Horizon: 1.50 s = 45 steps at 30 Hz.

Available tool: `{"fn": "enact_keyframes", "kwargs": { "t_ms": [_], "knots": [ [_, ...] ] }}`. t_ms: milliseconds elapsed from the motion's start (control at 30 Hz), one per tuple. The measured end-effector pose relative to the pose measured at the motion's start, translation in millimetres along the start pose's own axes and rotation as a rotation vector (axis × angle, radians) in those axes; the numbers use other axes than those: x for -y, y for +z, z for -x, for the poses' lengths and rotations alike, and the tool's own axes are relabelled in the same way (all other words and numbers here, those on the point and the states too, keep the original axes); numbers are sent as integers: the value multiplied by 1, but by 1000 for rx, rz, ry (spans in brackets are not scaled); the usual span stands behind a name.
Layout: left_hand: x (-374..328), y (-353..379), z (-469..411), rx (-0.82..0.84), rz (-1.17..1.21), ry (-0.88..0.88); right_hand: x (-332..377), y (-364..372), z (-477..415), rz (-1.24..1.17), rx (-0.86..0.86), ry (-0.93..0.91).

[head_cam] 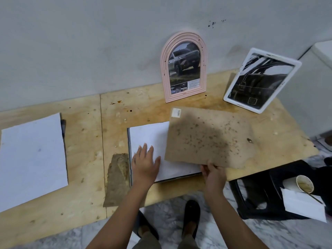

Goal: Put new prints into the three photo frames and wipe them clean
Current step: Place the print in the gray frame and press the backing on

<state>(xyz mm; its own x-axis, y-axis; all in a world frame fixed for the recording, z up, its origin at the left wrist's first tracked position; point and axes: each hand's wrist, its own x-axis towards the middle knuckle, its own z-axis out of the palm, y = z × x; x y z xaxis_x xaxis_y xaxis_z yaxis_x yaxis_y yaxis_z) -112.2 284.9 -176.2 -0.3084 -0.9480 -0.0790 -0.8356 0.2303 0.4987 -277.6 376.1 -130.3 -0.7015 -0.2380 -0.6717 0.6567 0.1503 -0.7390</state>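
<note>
As the right hand grips it, the board looks speckled.

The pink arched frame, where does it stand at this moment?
In the head view, the pink arched frame stands at the back of the table against the wall, left of the white frame and behind the brown backing board.

No legible text anywhere.

The left hand presses flat on white paper in a frame; the right hand pinches a spotted brown backing board.
</note>
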Motion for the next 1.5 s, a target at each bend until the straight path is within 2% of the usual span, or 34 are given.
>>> {"fn": "enact_keyframes", "kwargs": {
  "t_ms": [67,133,167,200,300,400,467,533,667,733,833,867,933,967,1033,1167,1233,1300,1333,1400,1433,1500],
  "knots": [
    [-3,-16,-3,-45,429,-75,-9,6,10,61,61,-38],
    [-13,-38,-8,-36,1009,-292,-18,11,18,98,144,-64],
    [-12,-45,-13,-24,1194,-404,-22,13,21,118,180,-76],
    [-11,-52,-17,-5,1260,-473,-25,15,23,140,212,-89],
    [-3,-65,-25,-38,1190,-495,-24,18,24,206,312,-163],
    [2,-76,-31,-119,987,-469,-6,24,20,262,503,-258],
    [-3,-87,-34,-201,815,-403,14,30,16,369,610,-369],
    [-10,-99,-38,-270,723,-330,39,41,15,496,646,-530],
    [-29,-131,-48,-388,849,-263,91,66,17,600,593,-812],
    [-40,-151,-51,-499,866,-233,118,76,19,668,666,-877],
    [-51,-177,-49,-658,725,-92,151,89,22,928,833,-983],
    [-54,-183,-49,-630,667,-28,159,95,23,1005,863,-1027],
    [-61,-187,-50,-452,584,68,176,104,30,1155,903,-1114],
    [-63,-185,-50,-357,543,82,182,109,33,1219,909,-1157],
    [-60,-175,-49,-301,509,10,192,118,40,1318,935,-1255],
    [-49,-156,-36,-223,860,-206,202,133,48,1410,974,-1411],
    [-45,-145,-30,-224,975,-245,197,139,43,1354,898,-1514],
    [-42,-135,-28,-236,1020,-272,186,139,36,1215,722,-1597],
    [-39,-130,-27,-231,1045,-295,180,137,29,1183,601,-1579],
    [-31,-121,-25,-224,1104,-357,170,127,16,1173,402,-1396],
    [-27,-118,-24,-213,1123,-391,164,122,6,1164,365,-1266],
    [-20,-111,-24,-202,1139,-457,151,113,-10,1076,419,-952]
  ]
}}
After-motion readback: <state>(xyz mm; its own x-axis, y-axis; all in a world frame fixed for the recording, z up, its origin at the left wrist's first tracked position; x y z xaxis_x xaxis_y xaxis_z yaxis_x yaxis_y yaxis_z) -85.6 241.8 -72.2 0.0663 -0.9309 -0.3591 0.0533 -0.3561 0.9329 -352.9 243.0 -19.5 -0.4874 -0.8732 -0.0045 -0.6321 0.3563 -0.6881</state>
